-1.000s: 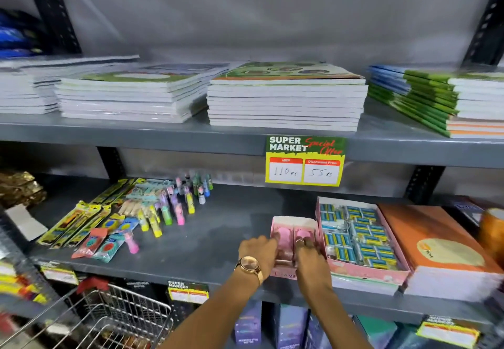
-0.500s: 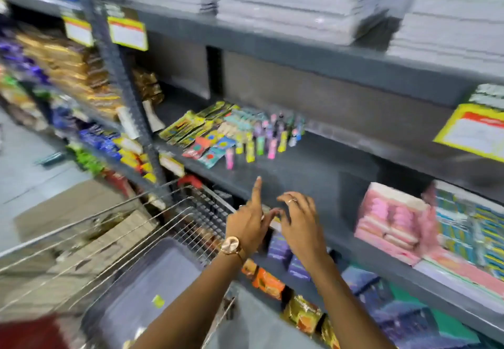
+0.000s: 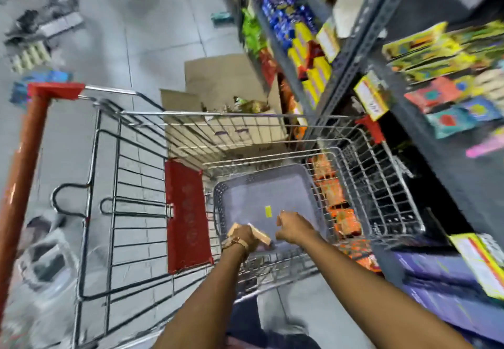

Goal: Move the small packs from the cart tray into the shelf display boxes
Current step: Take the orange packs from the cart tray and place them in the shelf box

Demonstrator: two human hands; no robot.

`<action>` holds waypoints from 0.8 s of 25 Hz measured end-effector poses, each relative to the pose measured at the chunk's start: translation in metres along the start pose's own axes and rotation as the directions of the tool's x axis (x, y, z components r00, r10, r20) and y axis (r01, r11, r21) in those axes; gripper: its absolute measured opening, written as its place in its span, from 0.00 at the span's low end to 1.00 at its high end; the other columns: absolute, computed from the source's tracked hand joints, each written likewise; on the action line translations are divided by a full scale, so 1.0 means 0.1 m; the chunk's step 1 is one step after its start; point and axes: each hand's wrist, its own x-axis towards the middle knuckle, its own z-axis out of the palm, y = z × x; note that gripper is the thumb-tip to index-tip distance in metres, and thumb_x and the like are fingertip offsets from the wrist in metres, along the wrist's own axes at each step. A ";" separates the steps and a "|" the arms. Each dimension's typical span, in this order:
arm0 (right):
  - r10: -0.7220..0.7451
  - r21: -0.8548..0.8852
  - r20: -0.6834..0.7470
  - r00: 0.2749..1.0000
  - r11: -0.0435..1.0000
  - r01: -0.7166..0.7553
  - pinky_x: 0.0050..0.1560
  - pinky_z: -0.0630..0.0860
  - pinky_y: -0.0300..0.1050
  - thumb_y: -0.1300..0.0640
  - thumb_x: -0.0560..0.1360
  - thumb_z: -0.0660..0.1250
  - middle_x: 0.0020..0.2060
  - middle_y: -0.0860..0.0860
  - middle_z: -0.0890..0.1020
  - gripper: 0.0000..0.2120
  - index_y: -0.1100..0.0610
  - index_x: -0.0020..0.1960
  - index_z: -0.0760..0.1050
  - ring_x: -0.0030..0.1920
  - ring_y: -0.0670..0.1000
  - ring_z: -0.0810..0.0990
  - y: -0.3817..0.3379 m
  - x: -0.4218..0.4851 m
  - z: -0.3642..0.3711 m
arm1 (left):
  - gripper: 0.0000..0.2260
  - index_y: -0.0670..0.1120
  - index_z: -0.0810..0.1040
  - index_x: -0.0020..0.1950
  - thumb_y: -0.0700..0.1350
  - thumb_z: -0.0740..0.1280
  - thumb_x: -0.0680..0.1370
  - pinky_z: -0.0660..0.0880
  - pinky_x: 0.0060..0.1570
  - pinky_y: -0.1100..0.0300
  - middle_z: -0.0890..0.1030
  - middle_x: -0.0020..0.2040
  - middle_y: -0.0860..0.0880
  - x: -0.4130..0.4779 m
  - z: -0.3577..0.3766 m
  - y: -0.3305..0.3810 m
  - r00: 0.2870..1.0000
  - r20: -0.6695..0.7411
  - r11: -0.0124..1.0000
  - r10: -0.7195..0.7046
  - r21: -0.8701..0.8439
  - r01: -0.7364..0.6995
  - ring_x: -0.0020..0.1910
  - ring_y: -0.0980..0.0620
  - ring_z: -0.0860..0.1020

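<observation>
Both hands reach into the grey cart tray.
Left hand grips a tan pack; right hand, at its 3 o'clock, is loosely curled, empty.

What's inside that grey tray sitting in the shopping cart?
The grey tray looks nearly empty: one small yellow scrap lies on its floor. The left hand grips a tan pack at the near edge. Both hands cover that near part.

You see a grey tray carrying a yellow sticker; at nine o'clock a red flap, a red cart handle beyond.
</observation>
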 end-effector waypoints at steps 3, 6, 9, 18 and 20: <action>0.125 0.041 0.070 0.990 0.991 -0.128 0.59 0.76 0.50 0.56 0.72 0.69 0.60 0.62 0.78 0.19 0.61 0.61 0.74 0.61 0.60 0.78 0.01 0.46 0.31 | 0.18 0.37 0.72 0.67 0.44 0.60 0.80 0.69 0.63 0.57 0.74 0.68 0.39 0.43 -0.04 -0.17 0.990 -0.009 0.987 -0.138 -0.090 0.137 0.67 0.43 0.73; 0.211 0.190 0.031 0.977 0.958 -0.213 0.56 0.75 0.50 0.60 0.70 0.72 0.58 0.61 0.80 0.19 0.62 0.60 0.75 0.59 0.59 0.78 0.00 0.76 0.66 | 0.18 0.37 0.74 0.65 0.45 0.60 0.79 0.71 0.64 0.52 0.75 0.67 0.38 0.71 0.08 -0.37 0.929 -0.067 0.909 -0.365 -0.240 0.340 0.67 0.40 0.74; 0.148 0.192 -0.020 0.989 0.971 -0.141 0.55 0.75 0.51 0.62 0.69 0.71 0.57 0.60 0.79 0.15 0.60 0.56 0.76 0.58 0.60 0.79 -0.03 0.99 1.00 | 0.18 0.36 0.74 0.65 0.45 0.61 0.79 0.73 0.63 0.51 0.76 0.66 0.36 0.96 0.22 -0.44 0.901 -0.055 0.846 -0.431 -0.370 0.383 0.65 0.40 0.75; 0.329 0.740 0.141 0.934 0.591 -0.321 0.45 0.79 0.52 0.69 0.75 0.61 0.47 0.64 0.84 0.12 0.67 0.57 0.77 0.49 0.59 0.83 0.31 1.48 0.82 | 0.12 0.41 0.77 0.52 0.48 0.62 0.77 0.75 0.56 0.47 0.81 0.55 0.35 1.20 0.47 -0.19 0.944 -0.132 0.888 -0.303 -0.399 0.229 0.56 0.37 0.78; 0.341 0.921 0.306 0.889 0.130 -0.367 0.25 0.76 0.40 0.65 0.79 0.54 0.26 0.55 0.83 0.12 0.64 0.46 0.76 0.27 0.50 0.82 0.31 1.46 0.70 | 0.19 0.42 0.77 0.56 0.56 0.60 0.77 0.75 0.58 0.50 0.80 0.58 0.36 1.17 0.39 -0.07 0.919 -0.092 0.823 -0.384 -0.486 0.295 0.58 0.37 0.78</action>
